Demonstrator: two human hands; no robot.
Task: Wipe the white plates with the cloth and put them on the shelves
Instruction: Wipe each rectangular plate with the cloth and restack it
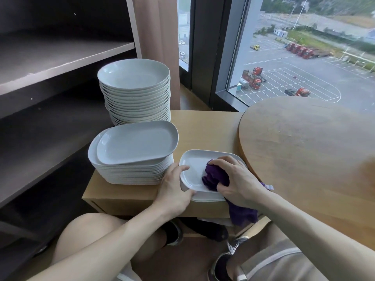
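Closest to me, my left grip point(174, 187) pinches the near-left rim of the plate point(192, 169) I am wiping, thumb on top and fingers curled under the edge. My right grip point(237, 185) is closed round the bunched purple cloth point(215, 177) and presses it into the plate's hollow. A tail of the cloth hangs off the front of the worktop point(203, 130). The plate rests on a few more plates point(209, 197) right at that front edge, and that is my first worry: a hard push toward me could slide the plate off the ones below, or the hanging tail could snag and drag it over. Just beyond my left grip stands the stack of oblong plates point(132, 169). Its top plate point(136, 145) sits skewed and tilted, so a knock from my wrist as I lift the wiped plate away might send it sliding. Behind that rises the tall stack of round plates point(134, 78) — high enough, I judge, to topple if bumped. Farther left are the shelves point(60, 55), where the plate has to go, so I would be carrying it past both stacks.
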